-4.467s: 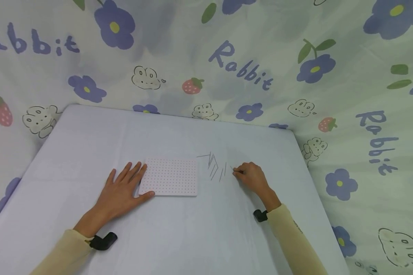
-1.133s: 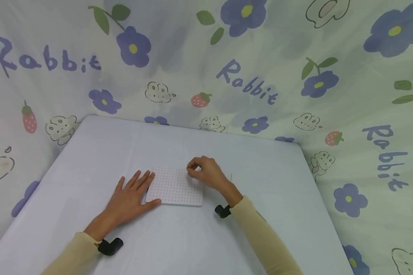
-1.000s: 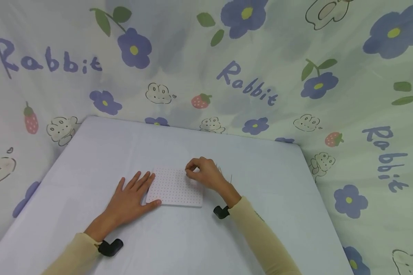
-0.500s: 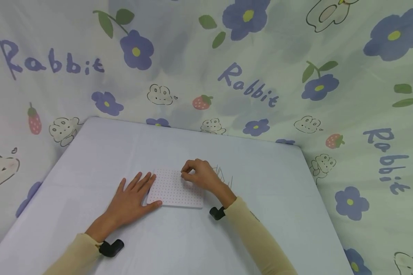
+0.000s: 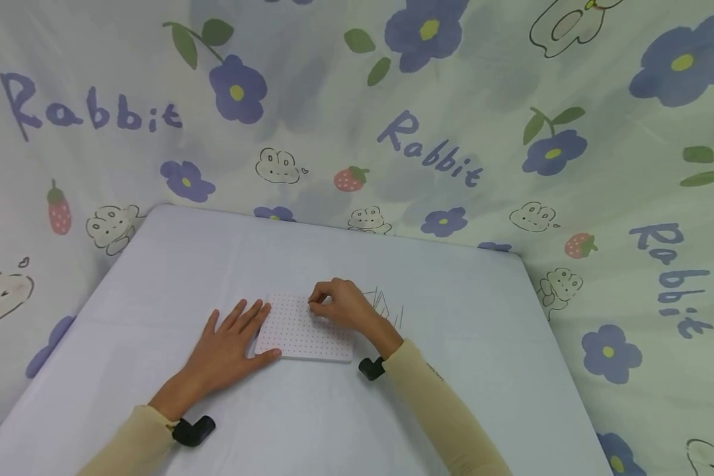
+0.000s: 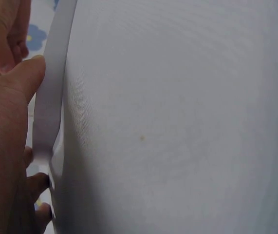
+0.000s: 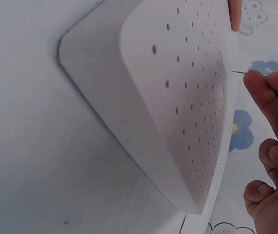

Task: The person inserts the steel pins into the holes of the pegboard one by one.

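Note:
A white board (image 5: pixel 302 340) with rows of small holes lies flat on the white table. My left hand (image 5: pixel 226 350) is spread along its left side, with the thumb (image 6: pixel 30 73) at the board's edge. My right hand (image 5: pixel 345 307) is over the back part of the board, pinching a thin dark needle-like stick (image 7: pixel 237 72) between thumb and forefinger. In the right wrist view the stick's tip points at the holed face of the board, close to it. The other fingers of that hand are curled in.
Several loose thin dark sticks (image 5: pixel 383 301) lie on the table (image 5: pixel 464 317) just right of the board, partly behind my right hand. A patterned cloth (image 5: pixel 327 99) hangs behind and beside the table.
My right hand has come from the loose sticks on the right to above the board, and lately drifts left and a little nearer. The left hand stays on the board; the head view has shifted.

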`<control>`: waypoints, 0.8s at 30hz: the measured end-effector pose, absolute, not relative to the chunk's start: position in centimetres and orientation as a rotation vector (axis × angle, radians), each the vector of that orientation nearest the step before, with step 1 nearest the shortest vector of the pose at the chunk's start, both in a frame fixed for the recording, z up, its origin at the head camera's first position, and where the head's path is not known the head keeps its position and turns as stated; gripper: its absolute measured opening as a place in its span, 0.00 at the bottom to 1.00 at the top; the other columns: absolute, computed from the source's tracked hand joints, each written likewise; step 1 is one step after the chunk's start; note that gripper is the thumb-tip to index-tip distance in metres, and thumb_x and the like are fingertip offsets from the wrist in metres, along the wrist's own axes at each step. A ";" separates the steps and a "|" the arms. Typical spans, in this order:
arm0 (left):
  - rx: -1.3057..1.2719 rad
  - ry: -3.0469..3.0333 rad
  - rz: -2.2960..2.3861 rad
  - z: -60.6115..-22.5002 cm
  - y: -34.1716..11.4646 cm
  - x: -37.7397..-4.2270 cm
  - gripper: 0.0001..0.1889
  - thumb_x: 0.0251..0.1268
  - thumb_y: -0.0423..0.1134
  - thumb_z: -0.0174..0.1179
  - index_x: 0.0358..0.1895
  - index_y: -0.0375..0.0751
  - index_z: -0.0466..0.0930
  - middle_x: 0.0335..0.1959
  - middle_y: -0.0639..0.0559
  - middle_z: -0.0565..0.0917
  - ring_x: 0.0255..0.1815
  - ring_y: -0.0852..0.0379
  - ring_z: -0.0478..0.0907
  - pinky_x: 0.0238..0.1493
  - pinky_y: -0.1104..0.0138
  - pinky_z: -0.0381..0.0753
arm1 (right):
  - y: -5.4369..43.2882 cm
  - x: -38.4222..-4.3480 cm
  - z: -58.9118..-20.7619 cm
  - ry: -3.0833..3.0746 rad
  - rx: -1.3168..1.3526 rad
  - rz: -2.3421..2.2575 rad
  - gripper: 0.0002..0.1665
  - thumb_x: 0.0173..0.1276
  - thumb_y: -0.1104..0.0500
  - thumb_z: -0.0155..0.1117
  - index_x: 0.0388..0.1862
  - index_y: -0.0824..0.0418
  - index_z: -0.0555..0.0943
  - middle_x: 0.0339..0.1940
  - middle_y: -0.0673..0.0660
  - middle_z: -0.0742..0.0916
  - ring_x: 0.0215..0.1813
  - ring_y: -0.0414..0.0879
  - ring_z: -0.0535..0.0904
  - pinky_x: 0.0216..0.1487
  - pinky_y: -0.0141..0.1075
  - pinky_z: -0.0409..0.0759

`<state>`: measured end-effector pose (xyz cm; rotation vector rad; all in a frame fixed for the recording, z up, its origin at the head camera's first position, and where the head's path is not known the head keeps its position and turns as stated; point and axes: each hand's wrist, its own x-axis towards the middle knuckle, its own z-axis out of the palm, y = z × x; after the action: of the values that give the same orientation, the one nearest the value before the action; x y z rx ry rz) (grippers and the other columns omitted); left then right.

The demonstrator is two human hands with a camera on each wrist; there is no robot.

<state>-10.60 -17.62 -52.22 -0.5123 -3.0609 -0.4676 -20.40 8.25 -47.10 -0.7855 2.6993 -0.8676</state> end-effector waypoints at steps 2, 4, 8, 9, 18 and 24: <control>-0.511 -3.060 -0.471 -52.2 -17.6 -10.6 0.53 0.61 0.79 0.48 0.81 0.47 0.54 0.81 0.44 0.57 0.81 0.37 0.48 0.72 0.30 0.41 | 8.2 -20.4 -47.1 2.700 -0.792 -0.855 0.03 0.69 0.53 0.68 0.37 0.47 0.87 0.34 0.37 0.87 0.39 0.36 0.76 0.41 0.30 0.75; -0.510 -3.059 -0.479 -52.2 -17.6 -10.6 0.53 0.61 0.79 0.47 0.81 0.47 0.54 0.81 0.44 0.57 0.82 0.37 0.48 0.72 0.30 0.41 | 8.1 -20.5 -47.3 2.704 -0.798 -0.843 0.03 0.70 0.53 0.68 0.37 0.47 0.88 0.33 0.37 0.88 0.39 0.36 0.76 0.41 0.29 0.75; -0.511 -3.055 -0.486 -52.2 -17.5 -10.5 0.53 0.61 0.79 0.48 0.81 0.47 0.55 0.80 0.44 0.58 0.81 0.37 0.48 0.72 0.30 0.41 | 8.0 -20.5 -47.5 2.712 -0.811 -0.820 0.02 0.69 0.53 0.69 0.37 0.46 0.88 0.33 0.37 0.87 0.39 0.35 0.76 0.41 0.29 0.75; -0.511 -3.055 -0.485 -52.2 -17.5 -10.5 0.53 0.61 0.79 0.48 0.81 0.47 0.55 0.80 0.44 0.58 0.81 0.37 0.48 0.72 0.30 0.41 | 8.0 -20.5 -47.5 2.714 -0.809 -0.810 0.02 0.69 0.53 0.69 0.37 0.46 0.88 0.33 0.37 0.87 0.39 0.35 0.76 0.41 0.29 0.75; -0.513 -3.047 -0.458 -52.3 -17.6 -10.5 0.53 0.61 0.79 0.47 0.81 0.47 0.54 0.81 0.45 0.58 0.81 0.38 0.49 0.72 0.30 0.42 | 7.7 -20.4 -48.0 2.732 -0.780 -0.744 0.03 0.69 0.53 0.69 0.38 0.46 0.88 0.33 0.37 0.87 0.37 0.36 0.76 0.41 0.29 0.75; -0.507 -3.047 -0.452 -52.4 -17.7 -10.5 0.53 0.61 0.79 0.47 0.81 0.47 0.54 0.81 0.45 0.58 0.81 0.37 0.49 0.72 0.30 0.42 | 7.7 -20.5 -48.2 2.740 -0.792 -0.736 0.03 0.69 0.53 0.69 0.38 0.47 0.88 0.33 0.38 0.87 0.36 0.35 0.76 0.40 0.28 0.75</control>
<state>-10.53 -17.65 -52.35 -0.5074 -3.0474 -0.4515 -20.49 7.70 -48.17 -0.7916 2.7400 -0.7362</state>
